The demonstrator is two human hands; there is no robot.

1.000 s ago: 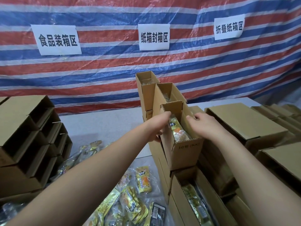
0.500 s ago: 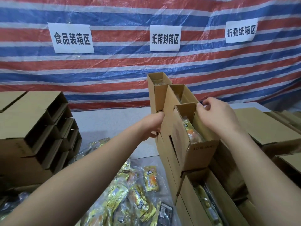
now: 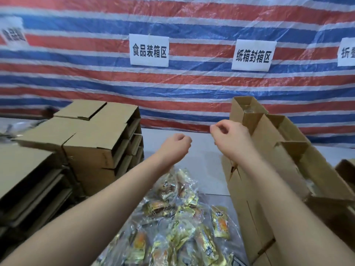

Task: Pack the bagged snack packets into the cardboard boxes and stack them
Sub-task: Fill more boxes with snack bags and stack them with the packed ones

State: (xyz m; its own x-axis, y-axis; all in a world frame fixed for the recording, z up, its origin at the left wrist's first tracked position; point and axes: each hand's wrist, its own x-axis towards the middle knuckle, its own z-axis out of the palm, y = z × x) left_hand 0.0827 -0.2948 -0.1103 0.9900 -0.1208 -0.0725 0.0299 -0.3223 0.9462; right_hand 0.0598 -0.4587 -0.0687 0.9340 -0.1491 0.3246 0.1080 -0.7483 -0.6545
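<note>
A person's left hand (image 3: pixel 175 148) and right hand (image 3: pixel 229 140) are hovering side by side above the desk (image 3: pixel 203 154), each grip loosely curled and holding nothing. Directly beneath the grips, the bagged snack packets (image 3: pixel 172 217) are lying in a loose heap of clear and yellow film. Just right of the right grip, the open cardboard boxes (image 3: pixel 269 143) are standing stacked; well left of the left grip, folded boxes (image 3: pixel 99 139) are piled. The packets are looking light, soft and slippery, likely best pinched at a sealed edge or gathered by the bag's slack; the boxes appear stiff but light, best taken by opposite walls.
</note>
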